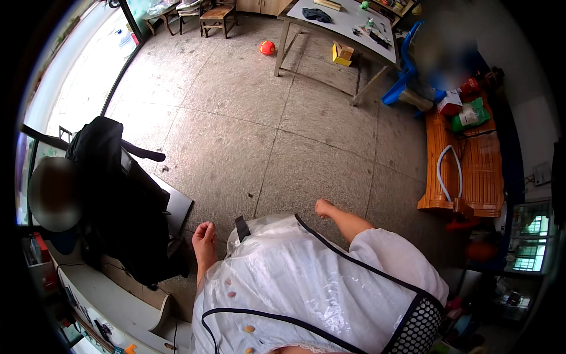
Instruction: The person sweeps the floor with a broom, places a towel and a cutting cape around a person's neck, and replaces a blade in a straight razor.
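Note:
My left hand (204, 243) hangs at the left of my body with its fingers curled in, and nothing shows in it. My right hand (325, 209) is closed in a loose fist over the speckled floor (274, 146), with no object visible. Neither hand touches anything. Between them is a clear plastic apron (283, 270) with black edging, worn over my white top. A black tab (242, 228) sticks up from the apron near my left hand. A person in black clothing (128, 212) is close beyond my left hand, next to a silvery panel (177, 199).
A work table (300, 13) with tools stands ahead, a red-yellow ball (267, 48) beside it. At right are a blue plastic chair (400, 84), a blurred person and a wooden bench (479, 172) bearing a green packet (471, 115). A white curved counter (110, 292) lies lower left.

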A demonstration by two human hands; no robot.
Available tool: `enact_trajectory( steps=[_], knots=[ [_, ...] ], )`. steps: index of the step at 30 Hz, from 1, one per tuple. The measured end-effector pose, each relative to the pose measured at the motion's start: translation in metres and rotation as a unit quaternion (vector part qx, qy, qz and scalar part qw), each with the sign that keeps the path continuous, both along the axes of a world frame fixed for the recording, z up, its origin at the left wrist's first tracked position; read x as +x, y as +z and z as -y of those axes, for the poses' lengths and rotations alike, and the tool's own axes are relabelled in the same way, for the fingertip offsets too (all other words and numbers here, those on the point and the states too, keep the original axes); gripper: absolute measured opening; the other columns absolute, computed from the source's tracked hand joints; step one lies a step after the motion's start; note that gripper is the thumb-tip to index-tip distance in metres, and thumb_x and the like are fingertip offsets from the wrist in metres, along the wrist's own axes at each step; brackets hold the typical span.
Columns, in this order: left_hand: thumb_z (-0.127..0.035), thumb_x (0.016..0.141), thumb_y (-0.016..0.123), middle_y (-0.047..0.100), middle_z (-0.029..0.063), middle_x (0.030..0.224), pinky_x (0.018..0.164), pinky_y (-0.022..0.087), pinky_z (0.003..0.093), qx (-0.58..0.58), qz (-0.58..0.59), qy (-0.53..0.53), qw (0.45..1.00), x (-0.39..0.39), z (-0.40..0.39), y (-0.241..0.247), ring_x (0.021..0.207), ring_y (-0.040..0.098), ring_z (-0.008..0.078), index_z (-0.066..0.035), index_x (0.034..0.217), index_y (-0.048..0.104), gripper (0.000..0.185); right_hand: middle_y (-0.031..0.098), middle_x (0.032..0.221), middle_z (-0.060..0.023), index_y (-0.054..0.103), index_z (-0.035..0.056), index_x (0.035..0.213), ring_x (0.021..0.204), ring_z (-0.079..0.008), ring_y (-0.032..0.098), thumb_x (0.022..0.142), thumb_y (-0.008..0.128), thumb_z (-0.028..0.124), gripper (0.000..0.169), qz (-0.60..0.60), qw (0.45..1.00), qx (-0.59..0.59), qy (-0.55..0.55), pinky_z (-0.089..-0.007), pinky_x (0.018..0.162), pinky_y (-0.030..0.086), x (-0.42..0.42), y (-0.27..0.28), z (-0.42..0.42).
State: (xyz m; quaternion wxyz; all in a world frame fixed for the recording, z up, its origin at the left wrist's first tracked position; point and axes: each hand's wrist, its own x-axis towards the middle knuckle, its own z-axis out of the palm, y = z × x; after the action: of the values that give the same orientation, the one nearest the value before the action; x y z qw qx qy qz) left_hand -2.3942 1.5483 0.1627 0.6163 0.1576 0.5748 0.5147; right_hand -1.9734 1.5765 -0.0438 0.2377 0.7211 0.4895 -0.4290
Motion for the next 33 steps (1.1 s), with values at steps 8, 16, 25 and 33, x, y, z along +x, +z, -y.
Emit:
enact_trajectory(
  steps=[8,16,25,33],
  knots=[
    [-0.01,0.081,0.058,0.051,-0.0048,0.066,0.044,0.032,0.0153,0.014,0.024,0.072,0.997,-0.014,0.027,-0.01,0.052,0.042,0.0025,-0.007,0.082,0.054,0.004,0.062,0.066,-0.0091,0.063,0.0075,0.082,0.055,-0.0182,0.06,0.07,0.052,0.015,0.018,-0.15,0.981,0.092,0.083,-0.0322,0.054,0.048,-0.074,0.006,-0.061],
    [-0.009,0.082,0.057,0.052,-0.0033,0.067,0.044,0.033,0.0158,-0.044,0.076,0.156,0.984,-0.029,0.065,-0.034,0.051,0.042,0.0039,-0.009,0.084,0.053,0.004,0.063,0.075,-0.0104,0.062,0.0064,0.085,0.067,-0.0233,0.06,0.071,0.051,0.015,0.02,-0.236,0.915,0.281,0.165,-0.0344,0.063,0.048,-0.138,0.014,-0.122],
    [-0.011,0.081,0.059,0.051,-0.0041,0.066,0.044,0.033,0.0169,-0.004,0.078,0.244,0.967,-0.022,0.061,-0.002,0.051,0.042,0.0035,-0.008,0.083,0.055,0.005,0.062,0.073,-0.0164,0.065,0.0066,0.077,0.069,-0.028,0.061,0.065,0.057,0.019,0.02,-0.184,0.943,0.067,0.27,-0.0366,0.063,0.048,-0.105,-0.008,-0.091],
    [-0.012,0.08,0.059,0.051,-0.0035,0.066,0.045,0.034,0.0167,0.014,0.057,0.363,0.93,-0.02,0.127,-0.007,0.052,0.044,0.0037,-0.007,0.084,0.055,0.007,0.062,0.07,-0.013,0.061,0.0005,0.088,0.062,-0.0212,0.059,0.069,0.058,0.021,0.028,-0.246,0.891,0.0,0.383,-0.0319,0.055,0.047,-0.143,0.021,-0.133]
  ],
)
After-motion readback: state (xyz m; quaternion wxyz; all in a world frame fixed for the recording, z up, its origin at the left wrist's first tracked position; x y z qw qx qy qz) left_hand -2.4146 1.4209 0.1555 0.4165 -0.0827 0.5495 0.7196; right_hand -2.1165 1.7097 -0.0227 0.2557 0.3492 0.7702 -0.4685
